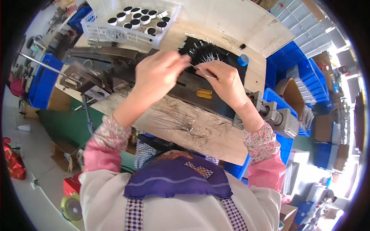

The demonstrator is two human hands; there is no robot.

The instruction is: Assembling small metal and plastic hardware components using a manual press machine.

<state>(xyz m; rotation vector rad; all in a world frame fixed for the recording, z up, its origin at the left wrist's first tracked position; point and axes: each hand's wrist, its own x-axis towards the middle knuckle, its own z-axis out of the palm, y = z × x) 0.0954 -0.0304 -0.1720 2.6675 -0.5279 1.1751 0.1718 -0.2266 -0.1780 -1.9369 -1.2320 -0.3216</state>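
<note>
Above the workbench my left hand (160, 73) is closed in a pinch, its fingertips slightly blurred. Close by on its right, my right hand (225, 81) pinches a thin whitish strip (207, 72), whose kind I cannot make out. Something slender reaches from this strip toward the left fingertips; what they grip is too small to name. Just beyond both hands lies a pile of black-bristled pieces with thin white stems (206, 52) on a dark mat. A small yellow block (204, 93) rests on the dark metal plate below the right hand.
At the far left stands a white plastic basket (129, 37) of white rolls with black tops. A blue round cap (243, 60) sits at the mat's right. Loose dark strands litter the wooden front (181, 119). A metal machine part (283, 119) and blue bins (293, 57) are at right.
</note>
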